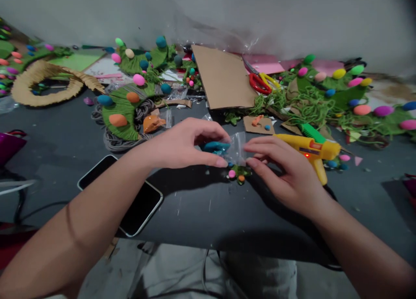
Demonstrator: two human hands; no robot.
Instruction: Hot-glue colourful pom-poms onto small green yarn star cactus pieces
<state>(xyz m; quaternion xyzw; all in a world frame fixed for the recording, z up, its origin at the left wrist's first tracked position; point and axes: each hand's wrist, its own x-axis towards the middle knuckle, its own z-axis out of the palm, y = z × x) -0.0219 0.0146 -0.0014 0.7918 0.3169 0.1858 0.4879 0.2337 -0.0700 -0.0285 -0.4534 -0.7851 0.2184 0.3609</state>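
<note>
1. The clear plastic bag (239,148), with a blue lump (215,147) at its left end, is above the middle of the tabletop (195,203), just over a small green ornament (240,177).
2. It looks light and limp; the film is probably slippery and easily creased, the lump likely soft enough to dent. The flat right edge seems the safer pinch.
3. The left hand (186,144) is partly closed, holding the bag's lump end between thumb and fingers.
4. The right hand (282,171) is half curled, its fingertips at the bag's right edge; whether they grip, I cannot tell. The yellow glue gun (313,151) is just beyond it.
</note>
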